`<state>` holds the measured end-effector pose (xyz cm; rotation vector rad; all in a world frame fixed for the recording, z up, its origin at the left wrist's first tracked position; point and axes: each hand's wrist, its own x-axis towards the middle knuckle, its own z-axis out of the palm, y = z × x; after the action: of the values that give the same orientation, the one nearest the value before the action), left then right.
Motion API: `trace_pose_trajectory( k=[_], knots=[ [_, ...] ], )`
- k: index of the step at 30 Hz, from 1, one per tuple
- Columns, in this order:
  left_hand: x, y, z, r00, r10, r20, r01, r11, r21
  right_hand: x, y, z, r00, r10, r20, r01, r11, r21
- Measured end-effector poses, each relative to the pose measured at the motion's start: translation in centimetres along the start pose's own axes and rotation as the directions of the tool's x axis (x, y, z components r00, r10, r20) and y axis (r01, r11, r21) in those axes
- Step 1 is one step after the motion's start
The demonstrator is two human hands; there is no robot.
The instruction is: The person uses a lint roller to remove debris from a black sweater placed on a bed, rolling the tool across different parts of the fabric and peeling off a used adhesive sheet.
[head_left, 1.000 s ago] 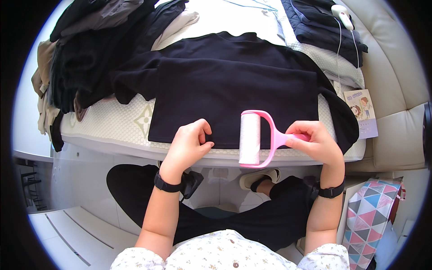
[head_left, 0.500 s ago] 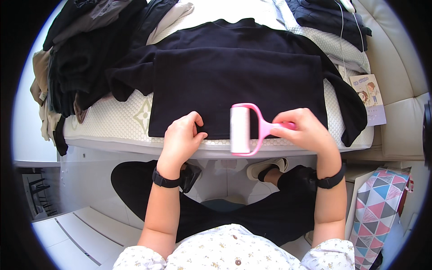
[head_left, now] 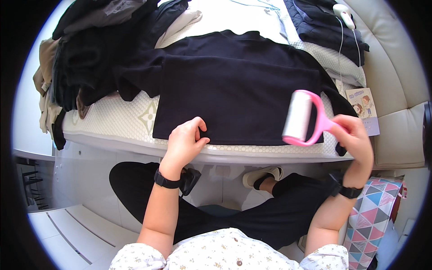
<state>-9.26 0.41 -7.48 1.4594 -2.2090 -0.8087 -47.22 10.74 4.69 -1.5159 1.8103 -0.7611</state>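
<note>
Evidently, the right hand (head_left: 356, 137) grips a pink-framed, white-barrelled roller (head_left: 299, 116), the left hand (head_left: 185, 138) half-curled, thumb apart.

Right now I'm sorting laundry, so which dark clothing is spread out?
The black top in the middle, sleeves out sideways; the dark clothes at left lie heaped, the dark stack at upper right folded.

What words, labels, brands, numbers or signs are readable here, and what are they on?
Booklet cover: some print, too small and blurred to read.
Mattress: a flower-like motif, no readable words.
Pink-handled roller and black garment: no lettering visible.
Nothing is legible enough to quote.
</note>
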Motion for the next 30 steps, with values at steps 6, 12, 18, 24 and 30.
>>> trace_pose_trajectory(
  k=[6,12,18,24,30],
  knots=[
    [-0.5,-2.3,0.0,0.998,-0.059,-0.026,0.049,0.956,-0.29,6.9,-2.7,8.6,0.944,-0.186,0.271,0.191,0.982,0.01],
    [-0.9,-3.9,-1.5,0.876,-0.34,-0.343,-0.016,0.69,-0.724,10.7,-4.2,14.3,0.945,-0.251,0.21,0.242,0.968,0.066],
    [-1.5,-8.1,-2.8,0.762,-0.215,-0.611,0.105,0.972,-0.211,10.8,-5.3,17.5,0.904,-0.3,0.305,0.24,0.946,0.219],
    [-3.1,-8.7,-3.9,0.859,-0.343,-0.381,0.162,0.887,-0.432,7.9,-6.7,19.3,0.885,-0.165,0.435,-0.014,0.925,0.38],
    [-3.8,-9.7,-4.0,0.896,-0.334,-0.292,0.11,0.804,-0.584,7.3,-8.9,25.8,0.907,-0.03,0.421,-0.126,0.932,0.34]
  ],
)
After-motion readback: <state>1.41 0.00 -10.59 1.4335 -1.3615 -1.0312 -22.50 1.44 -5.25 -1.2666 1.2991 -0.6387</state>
